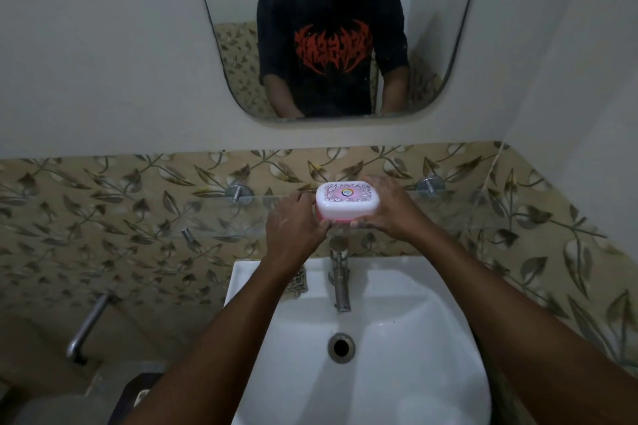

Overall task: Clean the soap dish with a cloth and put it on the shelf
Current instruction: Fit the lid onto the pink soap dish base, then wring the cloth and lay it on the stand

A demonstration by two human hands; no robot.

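Note:
A white soap dish [347, 201] with a pink base and a patterned lid is held between both hands at the glass shelf [179, 214]. My left hand [293, 228] grips its left end and my right hand [390, 209] grips its right end. The dish is level, lid closed, at the shelf's height above the tap. A patterned cloth [298, 281] lies on the basin's back rim, partly hidden behind my left wrist.
Below is a white wash basin [414, 338] with a metal tap [340, 281] and a drain [341, 348]. Two metal brackets [238, 192] hold the shelf on the leaf-patterned tile wall. A mirror [331, 28] hangs above. A metal pipe [88, 324] juts out at lower left.

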